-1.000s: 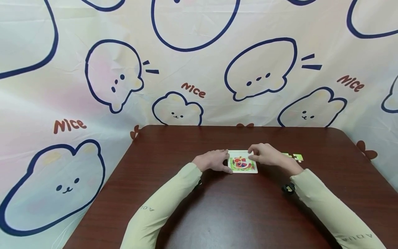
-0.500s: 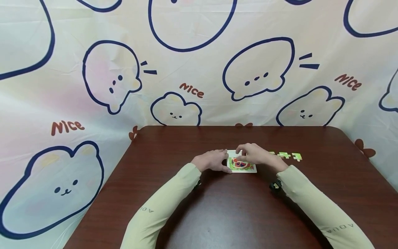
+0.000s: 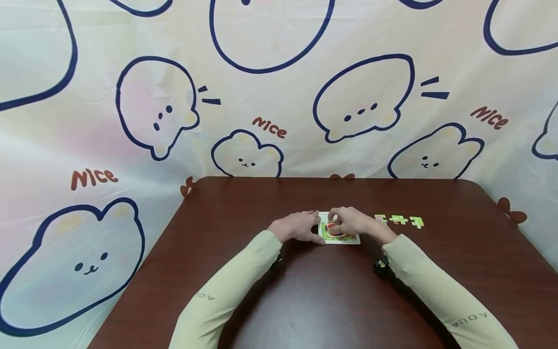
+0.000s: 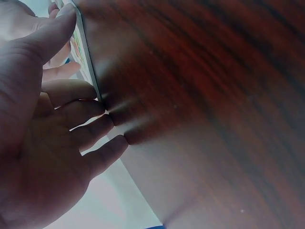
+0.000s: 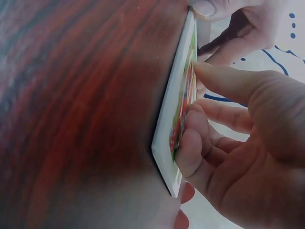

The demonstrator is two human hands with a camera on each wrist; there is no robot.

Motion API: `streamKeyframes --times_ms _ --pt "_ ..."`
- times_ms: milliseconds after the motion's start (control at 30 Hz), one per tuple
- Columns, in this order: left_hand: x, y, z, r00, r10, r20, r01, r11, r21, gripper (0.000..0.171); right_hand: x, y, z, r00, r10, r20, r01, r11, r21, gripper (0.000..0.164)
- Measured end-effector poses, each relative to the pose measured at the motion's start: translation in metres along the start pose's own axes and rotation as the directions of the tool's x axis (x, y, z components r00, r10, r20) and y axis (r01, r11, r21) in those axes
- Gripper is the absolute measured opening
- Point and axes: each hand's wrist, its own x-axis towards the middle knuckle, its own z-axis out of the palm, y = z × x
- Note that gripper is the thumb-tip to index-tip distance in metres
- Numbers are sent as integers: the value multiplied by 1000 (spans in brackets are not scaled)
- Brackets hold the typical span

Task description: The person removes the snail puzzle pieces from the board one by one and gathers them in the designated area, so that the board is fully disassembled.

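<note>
A small white-framed jigsaw puzzle [image 3: 348, 239] with a colourful picture lies flat on the table. My left hand [image 3: 297, 226] rests along its left edge, the fingers near the far corner and the thumb at the near corner. Seen from the left wrist, the fingers of that left hand [image 4: 71, 124] are stretched out and spread. Over the middle of the picture is my right hand [image 3: 354, 222], its thumb and fingertips down on the puzzle. In the right wrist view the thumb [image 5: 224, 78] touches the picture and the lower fingers are curled. Whether a piece sits between the fingertips is hidden.
Three loose green puzzle pieces lie in a row right of the board, among them a middle piece [image 3: 398, 219] and an outer piece [image 3: 416, 222]. The dark wooden table [image 3: 287, 300] meets a patterned cloth [image 3: 296, 97] behind it.
My right hand has moved left from the puzzle's right edge to over its picture, then lowered onto it, uncovering the loose pieces. The left hand keeps its place.
</note>
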Motion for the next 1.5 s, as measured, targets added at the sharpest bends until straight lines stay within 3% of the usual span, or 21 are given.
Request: streamKeyframes --times_ms 1100,1500 --pt "-1 0 -1 1000 7 7 -7 1000 3 71 6 0 2 1000 18 15 -18 1000 -4 25" --pt "-1 -1 -1 1000 15 1 -15 1000 -6 58 6 -1 2 999 9 34 -9 1000 6 25"
